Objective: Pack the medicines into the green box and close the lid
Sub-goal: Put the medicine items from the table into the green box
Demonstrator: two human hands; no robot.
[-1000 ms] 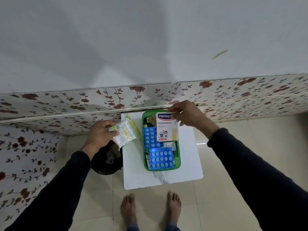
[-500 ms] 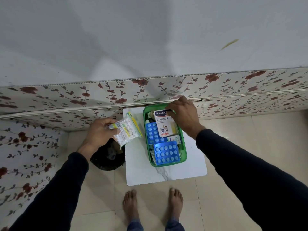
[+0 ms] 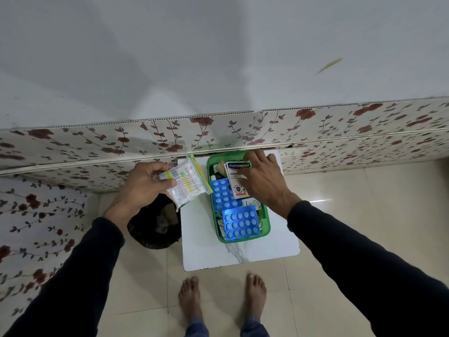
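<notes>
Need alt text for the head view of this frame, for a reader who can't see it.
Seen from above, a person's right hand presses a Hansaplast box into an open green box of blue blister packs on a small white table. The left hand holds a cotton swab bag beside it.

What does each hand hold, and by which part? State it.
The left hand pinches the clear cotton-swab packet by its left end. The right hand lies on the Hansaplast box, fingers over its right edge, inside the green box.
</notes>
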